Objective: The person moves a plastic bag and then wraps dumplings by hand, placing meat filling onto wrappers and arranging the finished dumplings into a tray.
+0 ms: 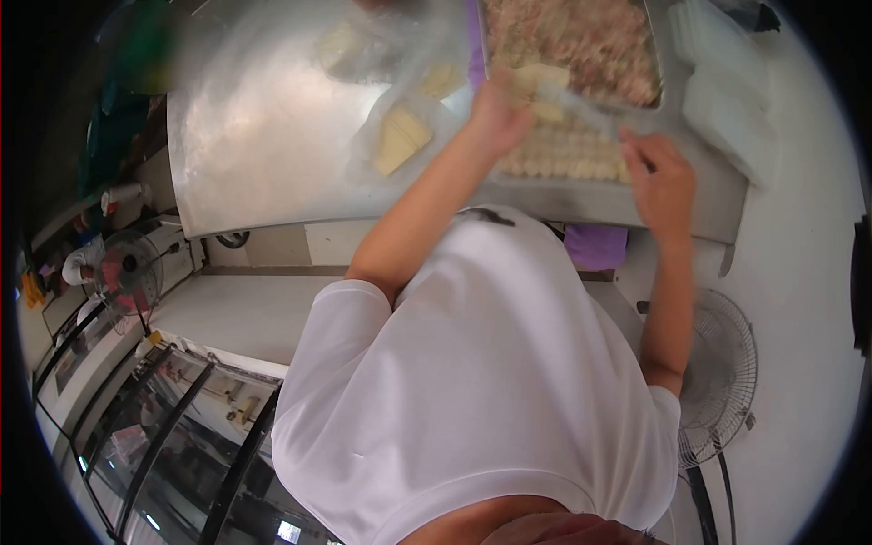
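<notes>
My left hand (495, 113) reaches over the steel table (263, 136) and holds a pale dough wrapper (542, 80) at the edge of a tray of minced filling (581, 36). My right hand (661, 177) is curled around a thin stick (590, 113), blurred, that points toward the wrapper. Below the filling lie rows of finished dumplings (563, 156). A stack of yellowish wrappers (401, 138) sits in clear plastic left of my left hand.
White containers (727, 91) stand at the table's right end. A purple cloth (595, 247) hangs under the table edge. One fan (718, 381) stands by my right side, another (127, 270) at the left. A glass display case (173, 427) is at lower left.
</notes>
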Demonstrator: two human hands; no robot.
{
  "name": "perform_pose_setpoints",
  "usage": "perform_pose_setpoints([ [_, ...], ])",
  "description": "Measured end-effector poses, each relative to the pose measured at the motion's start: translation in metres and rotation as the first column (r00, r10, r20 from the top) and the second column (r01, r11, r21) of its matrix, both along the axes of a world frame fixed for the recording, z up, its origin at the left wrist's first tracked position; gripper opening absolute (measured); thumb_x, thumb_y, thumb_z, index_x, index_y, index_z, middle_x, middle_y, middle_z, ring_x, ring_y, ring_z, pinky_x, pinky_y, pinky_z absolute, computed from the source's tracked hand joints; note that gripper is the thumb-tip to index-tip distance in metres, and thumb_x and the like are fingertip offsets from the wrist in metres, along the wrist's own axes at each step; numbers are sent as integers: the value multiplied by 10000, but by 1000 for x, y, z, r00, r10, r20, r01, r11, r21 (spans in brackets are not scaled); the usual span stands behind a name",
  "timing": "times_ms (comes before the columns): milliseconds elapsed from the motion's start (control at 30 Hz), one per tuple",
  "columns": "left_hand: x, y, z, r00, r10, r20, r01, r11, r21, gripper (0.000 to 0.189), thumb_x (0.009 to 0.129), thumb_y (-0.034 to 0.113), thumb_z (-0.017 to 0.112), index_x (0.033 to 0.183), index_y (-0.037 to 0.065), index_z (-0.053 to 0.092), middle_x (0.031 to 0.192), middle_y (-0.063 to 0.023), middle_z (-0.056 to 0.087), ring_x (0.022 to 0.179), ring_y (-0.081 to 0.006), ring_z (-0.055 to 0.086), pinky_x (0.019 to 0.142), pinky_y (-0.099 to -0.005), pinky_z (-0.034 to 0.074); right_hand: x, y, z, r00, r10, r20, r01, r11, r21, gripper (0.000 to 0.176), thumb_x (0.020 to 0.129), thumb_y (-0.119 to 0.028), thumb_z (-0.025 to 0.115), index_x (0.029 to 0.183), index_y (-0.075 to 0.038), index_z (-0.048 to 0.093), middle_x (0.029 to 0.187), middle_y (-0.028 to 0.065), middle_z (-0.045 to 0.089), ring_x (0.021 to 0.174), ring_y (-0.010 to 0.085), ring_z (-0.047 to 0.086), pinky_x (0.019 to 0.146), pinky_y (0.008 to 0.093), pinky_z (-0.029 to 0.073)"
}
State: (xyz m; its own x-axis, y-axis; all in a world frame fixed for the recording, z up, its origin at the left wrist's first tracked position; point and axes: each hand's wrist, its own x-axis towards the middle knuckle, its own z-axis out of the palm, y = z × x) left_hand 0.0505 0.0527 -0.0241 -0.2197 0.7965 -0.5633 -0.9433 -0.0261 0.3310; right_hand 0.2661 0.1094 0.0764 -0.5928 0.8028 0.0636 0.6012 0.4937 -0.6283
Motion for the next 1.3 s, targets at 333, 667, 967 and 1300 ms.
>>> perform_pose_setpoints([
  [333,-38,-43,13,443,-120,-889,595,780,191,498,903,196,605,1348,22,467,1295,-110,548,1178,-189,527,1029,-366,403,10,-2,10,972,77,-222,-98,991,-86,223,848,-17,682,1069,-15,708,782,59,592,647,114,529,598,229,418],
  [667,-37,-23,54,-318,3,-948,515,840,-170,383,711,51,785,1059,-2,633,911,-37,684,721,-129,602,660,-272,505,2,-9,19,975,222,-13,-218,964,150,212,855,-24,671,1064,-11,707,800,76,628,676,135,578,594,265,439],
  [967,-37,-33,22,794,-299,-530,489,832,262,196,992,255,543,1010,78,625,1114,-58,648,946,-169,624,674,-259,523,37,36,29,977,-53,-204,39,997,-73,221,901,-99,667,1111,-41,704,931,81,700,767,101,619,717,238,485],
  [1300,-37,-22,-6,945,-237,227,69,820,569,460,921,536,541,715,124,547,944,33,568,885,-141,531,642,-224,466,42,-14,-144,931,-360,68,351,929,114,229,929,-182,649,1134,-99,710,983,72,716,803,78,631,712,252,497],
])
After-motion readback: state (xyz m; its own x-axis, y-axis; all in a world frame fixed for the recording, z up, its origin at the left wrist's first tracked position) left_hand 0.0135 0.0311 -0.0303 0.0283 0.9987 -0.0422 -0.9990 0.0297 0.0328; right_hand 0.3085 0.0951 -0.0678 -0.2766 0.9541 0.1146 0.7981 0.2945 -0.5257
